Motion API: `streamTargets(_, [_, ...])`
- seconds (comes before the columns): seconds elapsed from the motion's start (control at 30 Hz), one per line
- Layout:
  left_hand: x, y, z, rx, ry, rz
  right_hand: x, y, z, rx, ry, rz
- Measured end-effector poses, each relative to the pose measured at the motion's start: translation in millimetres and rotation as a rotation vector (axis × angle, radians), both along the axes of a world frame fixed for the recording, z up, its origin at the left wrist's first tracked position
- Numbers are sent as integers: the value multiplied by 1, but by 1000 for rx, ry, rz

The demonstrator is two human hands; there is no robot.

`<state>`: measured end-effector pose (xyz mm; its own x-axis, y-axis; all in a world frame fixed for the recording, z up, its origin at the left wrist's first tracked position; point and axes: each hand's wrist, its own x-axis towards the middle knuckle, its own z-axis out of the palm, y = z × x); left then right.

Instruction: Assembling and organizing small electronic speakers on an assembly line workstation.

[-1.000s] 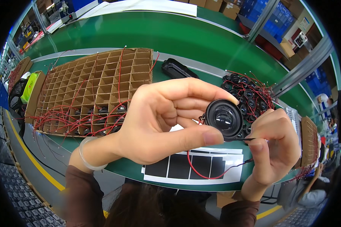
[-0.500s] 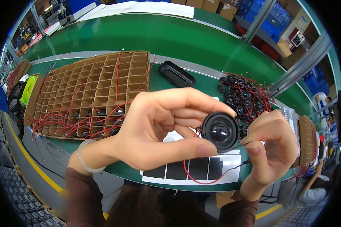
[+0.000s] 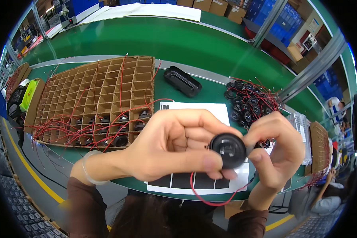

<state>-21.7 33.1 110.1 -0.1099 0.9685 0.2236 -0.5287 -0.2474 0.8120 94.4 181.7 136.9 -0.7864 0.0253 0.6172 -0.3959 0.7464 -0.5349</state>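
My left hand (image 3: 158, 152) grips a small round black speaker (image 3: 228, 150) by its rim, between the thumb and fingers. Its glossy domed front faces up, and a red wire (image 3: 198, 199) loops down from it below my hands. Close against the speaker's right edge is my right hand (image 3: 279, 144), its fingers curled in and the thumb near the index finger. Whatever sits between those fingertips is too small and blurred to make out. Under both hands lies a white sheet with black rectangles (image 3: 184, 181), partly covered by them.
At left stands a cardboard divider box (image 3: 95, 83), with several wired speakers in its near cells. A black oblong case (image 3: 182, 81) lies beyond my hands. Speakers with tangled red wires form a pile (image 3: 250, 103) at right. The green conveyor (image 3: 146, 37) runs behind a metal rail.
The speaker, still in my left hand, has moved slightly lower and tilted. My right hand has shifted in closer to its rim. The wire's dark end now hangs lower.
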Motion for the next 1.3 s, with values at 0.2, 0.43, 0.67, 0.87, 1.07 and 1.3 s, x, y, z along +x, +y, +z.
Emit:
streamTargets(0.2, [0, 15, -11, -83, 40, 247, 0, 1, 1, 137, -36, -247])
streamTargets(0.43, [0, 7, 3, -96, 113, 256, 5, 5, 3, -80, -87, -230])
streamTargets(0.67, [-7, 9, -7, -83, -67, -15, -4, -9, -9, -188, -112, -115])
streamTargets(0.87, [1, 7, -1, -103, -2, 63, -2, -15, -11, -170, -83, -130])
streamTargets(1.07, [-4, 7, -2, -177, 152, 242, -6, -20, -13, -171, -48, -145])
streamTargets(1.3, [-6, 11, -5, -101, 244, 406, -1, -21, -12, -83, 71, -169])
